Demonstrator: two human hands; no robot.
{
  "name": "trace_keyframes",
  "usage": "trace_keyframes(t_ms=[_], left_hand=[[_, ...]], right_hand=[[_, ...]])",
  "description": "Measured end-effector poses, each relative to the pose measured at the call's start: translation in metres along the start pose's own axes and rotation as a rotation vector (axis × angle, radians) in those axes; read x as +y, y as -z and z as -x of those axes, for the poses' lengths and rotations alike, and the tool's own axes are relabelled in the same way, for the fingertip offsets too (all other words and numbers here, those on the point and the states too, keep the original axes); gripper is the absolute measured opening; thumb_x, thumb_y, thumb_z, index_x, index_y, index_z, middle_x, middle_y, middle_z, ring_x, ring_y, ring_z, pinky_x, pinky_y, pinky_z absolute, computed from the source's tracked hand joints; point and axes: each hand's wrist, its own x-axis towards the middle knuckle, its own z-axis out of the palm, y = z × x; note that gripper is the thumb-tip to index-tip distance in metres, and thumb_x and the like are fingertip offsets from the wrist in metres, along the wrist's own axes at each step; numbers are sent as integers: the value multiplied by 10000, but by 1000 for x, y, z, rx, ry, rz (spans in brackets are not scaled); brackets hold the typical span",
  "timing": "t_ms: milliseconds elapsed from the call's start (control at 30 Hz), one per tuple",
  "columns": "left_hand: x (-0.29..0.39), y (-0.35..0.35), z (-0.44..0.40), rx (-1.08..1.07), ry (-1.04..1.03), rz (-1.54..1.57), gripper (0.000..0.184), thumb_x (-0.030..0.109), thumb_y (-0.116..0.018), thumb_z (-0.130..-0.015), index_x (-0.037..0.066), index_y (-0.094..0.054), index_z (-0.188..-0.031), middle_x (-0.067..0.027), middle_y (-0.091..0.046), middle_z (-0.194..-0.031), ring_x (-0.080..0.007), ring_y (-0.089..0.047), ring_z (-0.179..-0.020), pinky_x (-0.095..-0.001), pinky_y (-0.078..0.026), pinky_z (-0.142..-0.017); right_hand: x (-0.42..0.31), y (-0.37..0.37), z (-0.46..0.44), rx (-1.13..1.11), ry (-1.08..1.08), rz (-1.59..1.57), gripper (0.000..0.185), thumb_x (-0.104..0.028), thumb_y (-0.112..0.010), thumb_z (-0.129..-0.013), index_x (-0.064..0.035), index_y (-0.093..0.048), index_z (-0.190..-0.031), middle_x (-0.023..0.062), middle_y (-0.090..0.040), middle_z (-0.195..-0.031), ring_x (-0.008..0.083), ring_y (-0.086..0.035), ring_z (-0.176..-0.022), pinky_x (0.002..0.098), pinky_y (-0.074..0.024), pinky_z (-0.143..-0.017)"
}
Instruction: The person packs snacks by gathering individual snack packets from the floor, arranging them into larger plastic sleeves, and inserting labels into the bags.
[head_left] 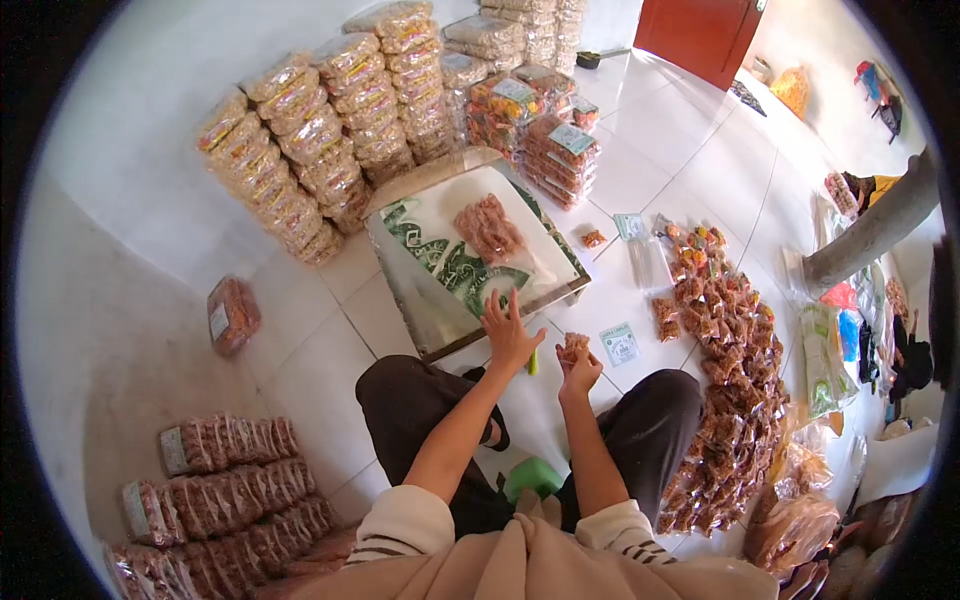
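My left hand (510, 335) is raised with its fingers spread, holding nothing, just in front of the near edge of a low table (425, 300). My right hand (579, 376) pinches a small clear packet of brownish snack (574, 346) above the floor, to the right of the left hand. On the table's green-and-white cover (402, 228) lies a larger clear bag of reddish-brown snack (487, 230). A printed label card (619, 344) rests on the floor right of my right hand. A single small packet (667, 318) lies beyond it.
A long heap of small snack packets (728, 400) spreads along the floor at right. Tall stacks of bagged snacks (310, 130) line the wall behind the table. Bundled packs (235, 500) sit at lower left. A grey pillar (870, 225) rises at right, near plastic bags (825, 360).
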Motion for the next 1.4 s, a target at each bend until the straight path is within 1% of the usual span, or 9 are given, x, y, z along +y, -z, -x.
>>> trace_keyframes(t_ms=[100,300,533,667,800,900,967,1167,1400], left_hand=[[2,-4,-7,92,-27,56,843,336,-671,-673,184,-193,-1351,-243,-146,-1334,-439,-140,-1222,-634,-197,-911],[6,-18,-24,130,-108,34,486,339,-462,-834,303,-333,-1301,-222,-123,-1363,-451,-118,-1230,-671,-171,-896],[3,-17,-27,38,-72,194,396,344,-285,-917,238,-394,-1282,-260,-133,-1360,-478,-159,-1217,-577,-136,-959],[-1,-14,-17,17,-171,146,399,302,-288,-919,199,-386,-1292,-267,-173,-1348,-474,-214,-1198,-503,-168,-988],[10,15,-3,16,-341,217,461,324,-309,-916,102,-315,-1320,-220,-232,-1341,-398,-234,-1224,-473,-171,-1001],[8,20,2,64,-360,355,478,342,-359,-909,90,-316,-1314,-177,-262,-1343,-339,-272,-1224,-431,-211,-999],[-4,8,-12,302,184,840,398,274,-409,-907,41,-405,-1229,-159,-357,-1283,-273,-359,-1178,-387,-282,-964],[-65,-38,-78,284,623,940,318,225,-435,-900,15,-457,-1138,-136,-518,-1102,-229,-495,-1036,-334,-386,-873],[-50,-36,-78,296,337,785,349,251,-386,-919,75,-448,-1214,-87,-466,-1231,-209,-438,-1123,-298,-326,-934]], right_hand=[[3,-4,-8,-176,-25,-85,331,-30,-507,-813,42,-340,-1090,190,-529,-1024,293,-599,-737,382,-540,-650],[-3,-8,-21,-535,-282,-91,281,-100,-421,-875,36,-447,-1120,130,-535,-1071,232,-556,-936,309,-450,-859],[19,-38,-53,-782,-314,-77,228,-77,-480,-849,31,-516,-1046,87,-583,-923,164,-560,-860,273,-464,-743],[27,-53,-43,-799,225,486,296,-62,-508,-821,24,-514,-1105,91,-591,-1019,200,-574,-883,268,-440,-774],[40,-52,-44,-848,626,450,315,-51,-525,-813,-17,-521,-1126,126,-606,-1004,214,-582,-914,278,-445,-761],[38,-49,-31,-774,683,611,309,-36,-526,-816,-6,-521,-1123,157,-604,-985,219,-583,-918,290,-442,-773],[34,-48,-27,-734,708,703,309,-21,-534,-807,-2,-528,-1115,149,-603,-999,196,-584,-918,290,-449,-768],[40,-58,-25,-743,652,776,284,-34,-531,-814,-15,-542,-1097,159,-604,-993,207,-591,-914,296,-445,-778],[50,-89,-34,-812,788,903,279,-69,-496,-827,-65,-544,-1103,174,-584,-1016,292,-575,-920,313,-444,-769]])
